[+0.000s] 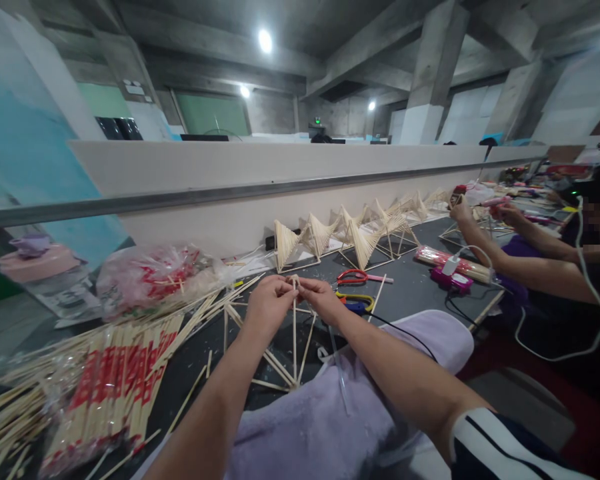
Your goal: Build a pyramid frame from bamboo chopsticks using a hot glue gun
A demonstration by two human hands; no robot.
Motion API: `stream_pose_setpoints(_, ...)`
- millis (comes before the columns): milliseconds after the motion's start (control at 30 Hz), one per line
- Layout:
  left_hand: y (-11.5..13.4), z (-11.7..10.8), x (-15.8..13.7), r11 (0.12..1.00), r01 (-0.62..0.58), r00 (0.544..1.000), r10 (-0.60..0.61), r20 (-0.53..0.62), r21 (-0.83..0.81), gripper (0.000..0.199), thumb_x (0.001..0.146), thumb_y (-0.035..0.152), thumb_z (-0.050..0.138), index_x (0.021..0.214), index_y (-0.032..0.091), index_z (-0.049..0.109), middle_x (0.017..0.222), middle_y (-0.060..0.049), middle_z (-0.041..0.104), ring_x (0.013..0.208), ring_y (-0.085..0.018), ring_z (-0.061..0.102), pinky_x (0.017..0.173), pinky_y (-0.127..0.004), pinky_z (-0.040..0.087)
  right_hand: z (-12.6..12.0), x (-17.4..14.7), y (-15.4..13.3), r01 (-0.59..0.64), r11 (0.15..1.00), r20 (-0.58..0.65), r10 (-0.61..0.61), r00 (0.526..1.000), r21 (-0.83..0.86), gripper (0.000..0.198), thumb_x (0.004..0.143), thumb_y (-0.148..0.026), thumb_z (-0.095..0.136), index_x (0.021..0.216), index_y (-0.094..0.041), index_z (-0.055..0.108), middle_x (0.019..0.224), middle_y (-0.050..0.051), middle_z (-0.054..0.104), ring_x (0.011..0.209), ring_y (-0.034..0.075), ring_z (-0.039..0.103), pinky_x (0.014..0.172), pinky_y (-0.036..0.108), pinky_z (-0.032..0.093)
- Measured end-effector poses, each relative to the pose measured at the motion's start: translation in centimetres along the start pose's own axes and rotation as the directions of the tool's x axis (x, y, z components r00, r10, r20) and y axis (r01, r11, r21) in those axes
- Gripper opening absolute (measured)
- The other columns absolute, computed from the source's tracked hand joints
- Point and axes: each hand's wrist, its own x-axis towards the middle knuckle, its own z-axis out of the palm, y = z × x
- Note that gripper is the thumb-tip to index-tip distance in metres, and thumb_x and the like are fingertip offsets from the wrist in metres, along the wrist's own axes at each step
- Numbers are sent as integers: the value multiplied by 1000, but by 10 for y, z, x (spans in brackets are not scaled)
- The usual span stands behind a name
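Observation:
A frame of thin wooden sticks (pixel 295 343) stands on the dark table in front of me, its struts meeting at corner joints. My left hand (pixel 273 300) is closed, thumb and fingers pinching the top joint of the frame. From the other side my right hand (pixel 323 298) pinches the same joint, fingertips almost touching the left ones. The fingers hide most of that joint. Just beyond my right hand lie red-handled pliers (pixel 353 277) and a tool with yellow and blue handles (pixel 355 302).
Wrapped bundles of chopsticks (pixel 113 390) and loose sticks (pixel 10 417) cover the left side. Several finished-looking stick models (pixel 360 240) line the low partition (pixel 205 207). A purple cloth (pixel 320 427) covers my lap. At right, a co-worker's arms (pixel 540 267) reach over the table near a pink charger (pixel 450 279).

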Motion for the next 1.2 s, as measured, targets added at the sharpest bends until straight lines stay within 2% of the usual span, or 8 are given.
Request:
stream_pose_setpoints(500,2,0,-1,1000,26,1000,-26,5,-10,17,66,23,55,52,19,62,89,-2,62,88,-16,56,79,-27,40,-1,0,2,9,1000,-13,-9,1000,-11,41,72,-42,62,109,-23,63,97,3,65,74,12,54,67,26,44)
stream_pose_setpoints(633,2,0,-1,1000,1,1000,-1,9,-14,19,67,24,54,50,19,61,87,-1,62,85,-16,56,78,-27,41,0,0,1,6,1000,-10,-6,1000,15,41,72,-42,62,109,-23,63,97,3,65,75,13,54,67,26,44)
stream_pose_setpoints(900,1,1,0,1000,4,1000,-4,-1,13,18,67,26,54,51,20,61,84,-2,63,88,-16,55,80,-28,41,0,0,1,-1,1000,-4,1,1000,-11,46,72,-45,61,113,-23,61,97,3,65,75,13,54,67,26,44)
stream_pose_setpoints(1200,-1,2,0,1000,2,1000,-3,-6,-8,19,66,26,54,49,20,61,82,-2,63,90,-17,55,81,-28,40,-2,0,0,17,1000,10,-17,1000,-21,42,74,-42,60,112,-24,61,97,3,64,73,12,54,66,25,43)
